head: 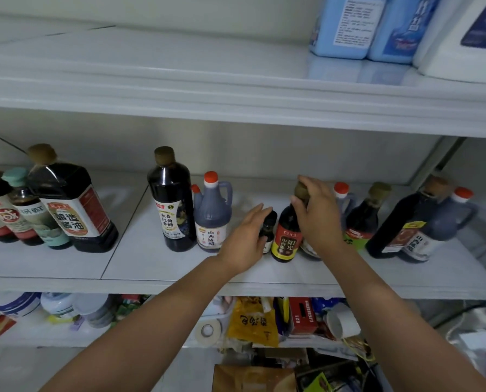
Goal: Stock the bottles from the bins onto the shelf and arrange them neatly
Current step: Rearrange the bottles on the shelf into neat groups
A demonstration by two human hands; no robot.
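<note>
On the white middle shelf [140, 261] dark sauce and vinegar bottles stand in a row. My left hand [243, 241] is wrapped around a small dark bottle with a black cap [268, 226]. Right of it stands a red-labelled vinegar bottle [287, 241]. My right hand [316, 216] grips the brown-capped neck of a dark bottle [301, 190] behind that one; its body is mostly hidden. A tall dark bottle [172, 202] and a red-capped grey jug [212, 216] stand left of my hands.
Large soy sauce bottles [69, 205] stand at the shelf's left, more bottles and jugs [405, 222] at its right. Blue detergent containers [349, 26] sit on the upper shelf. The lower shelf holds bowls, tape [208, 331], a yellow bag and clutter.
</note>
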